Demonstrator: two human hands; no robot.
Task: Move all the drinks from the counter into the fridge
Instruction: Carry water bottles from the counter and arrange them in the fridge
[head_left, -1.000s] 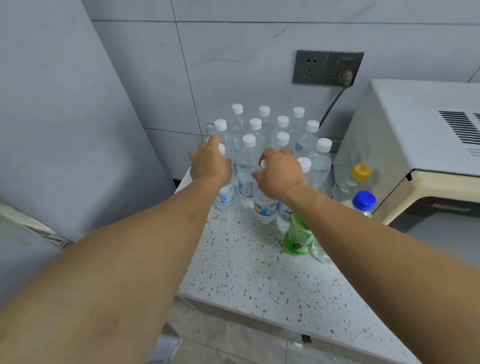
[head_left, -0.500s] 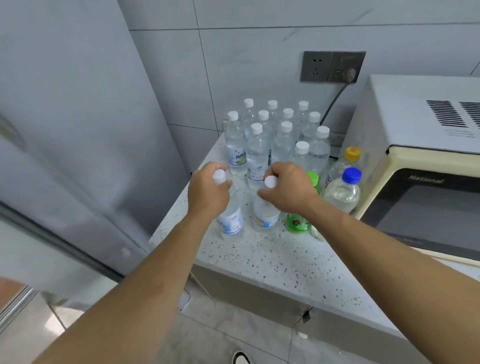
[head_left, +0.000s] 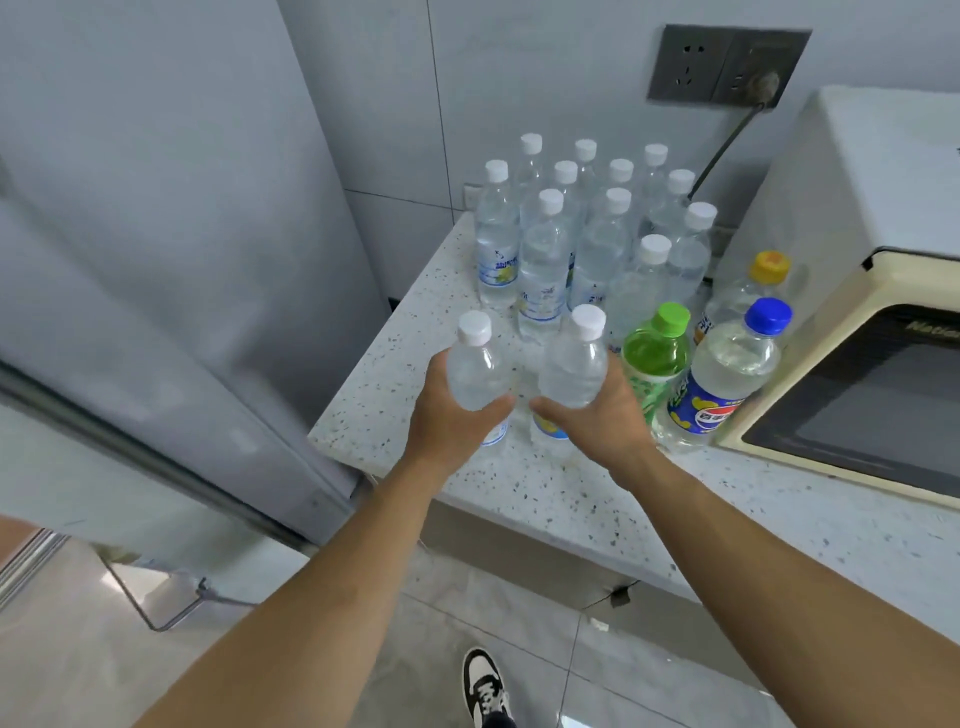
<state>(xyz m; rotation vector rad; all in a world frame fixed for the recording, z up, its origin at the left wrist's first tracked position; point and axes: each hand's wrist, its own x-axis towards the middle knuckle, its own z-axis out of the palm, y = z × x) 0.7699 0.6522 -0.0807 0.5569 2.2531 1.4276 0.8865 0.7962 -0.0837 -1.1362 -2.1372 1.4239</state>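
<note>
The left hand grips a clear plastic water bottle with a white cap, its fingers curled round the lower body so that the shoulder and cap stand above them, tilted a little to the left. The right hand grips a second clear white-capped water bottle the same way, the thumb wrapped across the near side of the body and the cap leaning slightly right. The two held bottles are just beside each other, over the near left part of the speckled white stone counter; whether their bases touch the surface cannot be told.

Farther back on the counter stands a tight cluster of clear white-capped water bottles, against the grey tiled wall. To the right of the held bottles stand a green bottle with a green cap, a clear bottle with a blue cap and a blue-and-yellow label and, behind it, a clear bottle with a yellow cap, all just beside a cream microwave oven. To the left rises the grey fridge.
</note>
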